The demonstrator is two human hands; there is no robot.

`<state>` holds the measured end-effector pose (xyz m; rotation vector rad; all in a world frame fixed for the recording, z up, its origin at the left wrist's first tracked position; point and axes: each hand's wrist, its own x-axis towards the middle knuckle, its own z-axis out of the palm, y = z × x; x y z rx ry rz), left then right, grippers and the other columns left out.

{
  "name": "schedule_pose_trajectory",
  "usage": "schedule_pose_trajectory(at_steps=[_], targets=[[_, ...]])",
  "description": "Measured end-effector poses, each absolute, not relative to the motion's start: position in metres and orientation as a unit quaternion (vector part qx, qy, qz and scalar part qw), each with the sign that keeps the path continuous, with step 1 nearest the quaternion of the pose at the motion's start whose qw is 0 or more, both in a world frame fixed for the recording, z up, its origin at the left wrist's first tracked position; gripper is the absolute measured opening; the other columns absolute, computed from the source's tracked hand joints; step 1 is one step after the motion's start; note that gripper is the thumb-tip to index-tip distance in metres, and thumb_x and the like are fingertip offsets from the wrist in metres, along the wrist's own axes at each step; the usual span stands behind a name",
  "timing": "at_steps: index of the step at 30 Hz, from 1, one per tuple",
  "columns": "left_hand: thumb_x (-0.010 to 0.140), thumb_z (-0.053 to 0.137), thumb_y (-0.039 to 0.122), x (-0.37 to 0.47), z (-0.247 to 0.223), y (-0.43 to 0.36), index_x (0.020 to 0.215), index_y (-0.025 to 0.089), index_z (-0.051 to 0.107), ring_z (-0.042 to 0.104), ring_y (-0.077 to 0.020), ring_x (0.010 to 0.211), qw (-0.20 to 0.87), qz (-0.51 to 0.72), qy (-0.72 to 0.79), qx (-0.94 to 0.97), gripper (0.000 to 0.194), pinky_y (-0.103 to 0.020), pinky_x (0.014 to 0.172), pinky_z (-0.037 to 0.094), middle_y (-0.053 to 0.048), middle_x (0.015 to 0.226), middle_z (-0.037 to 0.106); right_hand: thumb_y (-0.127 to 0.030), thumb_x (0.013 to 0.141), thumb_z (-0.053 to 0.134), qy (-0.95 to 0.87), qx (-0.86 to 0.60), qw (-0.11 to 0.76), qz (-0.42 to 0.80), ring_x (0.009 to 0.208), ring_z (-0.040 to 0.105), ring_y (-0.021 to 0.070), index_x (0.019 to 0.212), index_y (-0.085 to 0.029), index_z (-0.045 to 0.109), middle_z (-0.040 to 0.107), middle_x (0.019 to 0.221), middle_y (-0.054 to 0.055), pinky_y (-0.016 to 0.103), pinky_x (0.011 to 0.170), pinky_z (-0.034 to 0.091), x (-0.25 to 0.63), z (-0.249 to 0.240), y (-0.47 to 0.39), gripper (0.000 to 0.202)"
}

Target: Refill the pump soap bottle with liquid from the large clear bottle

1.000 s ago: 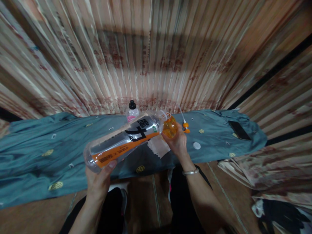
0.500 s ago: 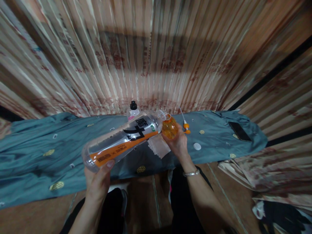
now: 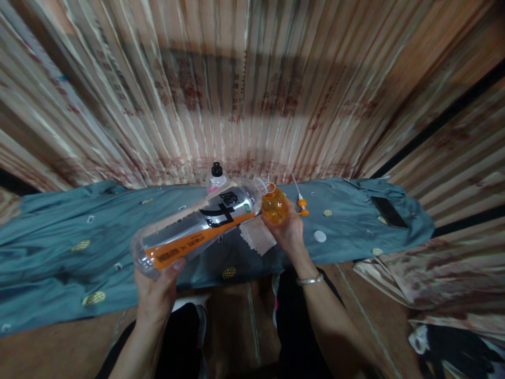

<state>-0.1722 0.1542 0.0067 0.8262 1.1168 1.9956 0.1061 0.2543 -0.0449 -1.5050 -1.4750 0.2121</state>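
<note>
My left hand [image 3: 160,287] grips the base end of a large clear plastic bottle [image 3: 197,226] with an orange and black label. The bottle lies tilted, its neck up and to the right. Its mouth meets the open top of a small amber bottle [image 3: 275,206], though I cannot tell whether the rims touch. Wrapped round the amber bottle is my right hand [image 3: 290,231], with a silver bracelet at the wrist. To its right lies an orange pump head [image 3: 302,203] with a thin clear tube. A crinkle-edged pale cloth [image 3: 257,236] shows below the bottles.
A clear bottle with a black cap [image 3: 216,178] stands behind the large one. On the teal cloth-covered surface [image 3: 347,231] lie a white round disc [image 3: 320,236] and a dark phone [image 3: 389,212]. Striped curtains [image 3: 252,105] hang close behind; a dark bag [image 3: 461,347] is on the floor.
The large bottle has shifted very slightly to the left at its base. Both hands keep their grips, and the two bottle mouths stay together.
</note>
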Motion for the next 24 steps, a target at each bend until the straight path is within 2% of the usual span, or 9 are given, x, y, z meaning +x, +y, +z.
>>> schedule_pose_trajectory(at_steps=[4, 7, 11, 18, 24], targets=[[0.047, 0.109, 0.038, -0.177, 0.003, 0.153, 0.119, 0.025, 0.078, 0.076, -0.0218, 0.099, 0.326, 0.767, 0.434, 0.343, 0.079, -0.028, 0.092, 0.064, -0.003, 0.108, 0.082, -0.051, 0.078, 0.088, -0.609, -0.615, 0.492, 0.09, 0.121, 0.081, 0.0387, 0.145, -0.018, 0.063, 0.082, 0.134, 0.019, 0.055, 0.104, 0.068, 0.107, -0.046, 0.255, 0.078], [0.052, 0.107, 0.04, -0.179, 0.0, 0.151, 0.121, 0.026, 0.077, 0.074, -0.0238, 0.104, 0.314, 0.752, 0.453, 0.361, 0.076, -0.032, 0.097, 0.061, -0.003, 0.112, 0.081, -0.051, 0.078, 0.088, -0.613, -0.611, 0.492, 0.093, 0.121, 0.081, 0.0385, 0.145, -0.018, 0.063, 0.082, 0.133, 0.019, 0.054, 0.104, 0.068, 0.108, -0.046, 0.254, 0.078], [0.053, 0.106, 0.04, -0.18, -0.002, 0.151, 0.121, 0.028, 0.076, 0.073, -0.0257, 0.106, 0.311, 0.752, 0.452, 0.365, 0.075, -0.035, 0.096, 0.062, -0.002, 0.108, 0.079, -0.052, 0.077, 0.089, -0.613, -0.61, 0.493, 0.099, 0.121, 0.081, 0.0387, 0.145, -0.018, 0.063, 0.082, 0.133, 0.019, 0.055, 0.104, 0.068, 0.11, -0.046, 0.252, 0.081], [0.049, 0.108, 0.041, -0.186, -0.004, 0.151, 0.124, 0.025, 0.076, 0.072, -0.0241, 0.109, 0.32, 0.745, 0.452, 0.371, 0.083, -0.031, 0.098, 0.06, -0.004, 0.113, 0.079, -0.053, 0.077, 0.089, -0.614, -0.616, 0.485, 0.094, 0.12, 0.081, 0.0383, 0.145, -0.018, 0.062, 0.082, 0.133, 0.018, 0.057, 0.103, 0.069, 0.112, -0.048, 0.249, 0.081], [0.051, 0.106, 0.046, -0.191, -0.009, 0.15, 0.127, 0.028, 0.075, 0.072, -0.0295, 0.114, 0.31, 0.722, 0.478, 0.393, 0.084, -0.039, 0.102, 0.059, -0.007, 0.123, 0.078, -0.051, 0.078, 0.089, -0.619, -0.61, 0.486, 0.091, 0.12, 0.081, 0.0375, 0.144, -0.019, 0.062, 0.082, 0.133, 0.017, 0.053, 0.101, 0.07, 0.112, -0.047, 0.247, 0.078]])
